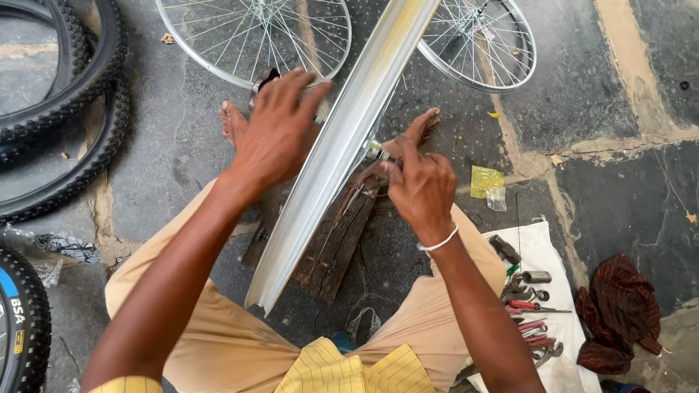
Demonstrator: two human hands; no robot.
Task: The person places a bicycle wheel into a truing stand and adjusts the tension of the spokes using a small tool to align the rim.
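One silver wheel rim, seen edge-on, runs diagonally between the knees, its lower end over a dark wooden board on the floor. Left hand lies spread, fingers wide, against the rim's far side — whether it grips anything there, I cannot tell. Right hand is pinched narrow on a small metal fitting at the rim's edge.

Two spoked wheels lie flat on the ground beyond the feet. Three black tyres — two knobby ones stacked at upper left, one more at lower left. One white cloth at the right carries a scatter of hand tools, too jumbled to count. One dark red rag beside it. One yellow-green packet near the right foot.

Floor: grey stone slabs, cracked, with tan joints.
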